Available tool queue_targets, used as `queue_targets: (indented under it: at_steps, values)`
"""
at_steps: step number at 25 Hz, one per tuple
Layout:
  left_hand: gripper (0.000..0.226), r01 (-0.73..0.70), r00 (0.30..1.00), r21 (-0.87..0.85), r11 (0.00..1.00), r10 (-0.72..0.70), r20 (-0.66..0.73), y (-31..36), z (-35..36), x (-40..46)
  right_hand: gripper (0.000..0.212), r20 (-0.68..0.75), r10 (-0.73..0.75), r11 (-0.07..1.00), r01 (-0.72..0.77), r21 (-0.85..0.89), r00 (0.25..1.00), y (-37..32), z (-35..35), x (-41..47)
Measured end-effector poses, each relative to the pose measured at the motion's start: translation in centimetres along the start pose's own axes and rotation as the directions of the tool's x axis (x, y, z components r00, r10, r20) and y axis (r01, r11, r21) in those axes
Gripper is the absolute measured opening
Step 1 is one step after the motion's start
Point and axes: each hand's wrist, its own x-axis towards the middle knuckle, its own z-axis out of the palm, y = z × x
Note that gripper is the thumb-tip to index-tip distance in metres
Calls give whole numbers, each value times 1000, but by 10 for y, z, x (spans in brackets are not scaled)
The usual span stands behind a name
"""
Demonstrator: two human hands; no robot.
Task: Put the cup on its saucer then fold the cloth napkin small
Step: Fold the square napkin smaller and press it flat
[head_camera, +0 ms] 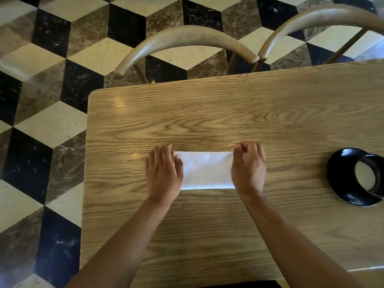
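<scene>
A white cloth napkin [206, 170] lies on the wooden table [207, 113] as a folded, wide rectangle. My left hand [164, 173] rests on its left end with the fingers spread over the cloth. My right hand [248, 167] is on its right end, fingers curled at the far right corner. At the right edge of the head view a black cup [367, 176] with a pale inside stands on a black saucer [340, 161], well apart from both hands.
Two curved wooden chair backs [187, 40] [324, 19] stand against the table's far edge. The table's left edge [86, 163] drops to a floor of black, cream and brown tiles.
</scene>
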Motion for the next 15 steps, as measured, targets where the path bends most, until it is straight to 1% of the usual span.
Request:
queue_targets:
  at_steps: [1, 2, 3, 4, 5, 6, 7, 8, 11, 13, 15]
  values:
    - [48, -115, 992, 20, 993, 114, 45, -3, -1, -8, 16, 58, -122, 992, 121, 18, 991, -10, 4, -8]
    - [62, -229, 968, 25, 973, 225, 108, -7, -1, -16, 20, 159, -230, 973, 225, 48, 960, -21, 9, -20]
    - [74, -323, 932, 19, 946, 315, 177, -12, -2, -23, 27, 289, -307, 952, 300, 70, 907, -31, 16, -33]
    - [85, -391, 894, 11, 920, 377, 243, -17, -3, -28, 39, 417, -355, 929, 364, 60, 837, -39, 24, -45]
    - [92, -433, 861, 12, 901, 410, 300, -20, -4, -30, 52, 516, -377, 903, 430, 19, 769, -45, 31, -56]
    - [95, -457, 839, 25, 889, 421, 345, -23, -5, -30, 63, 579, -381, 872, 489, -35, 721, -49, 39, -63]
    - [95, -473, 823, 46, 880, 423, 379, -26, -4, -30, 70, 613, -378, 842, 533, -85, 694, -51, 46, -69]
    - [96, -483, 811, 69, 873, 416, 411, -27, -4, -28, 74, 633, -366, 820, 558, -127, 682, -52, 52, -71]
    - [113, -455, 789, 138, 880, 326, 521, -26, 0, -24, 79, 664, -272, 811, 537, -232, 697, -44, 63, -67]
    - [123, -427, 786, 162, 890, 277, 552, -24, 5, -24, 80, 676, -217, 802, 524, -287, 704, -34, 64, -64]
    - [126, -418, 783, 161, 894, 265, 562, -24, 7, -25, 81, 681, -220, 786, 541, -300, 698, -25, 64, -64]
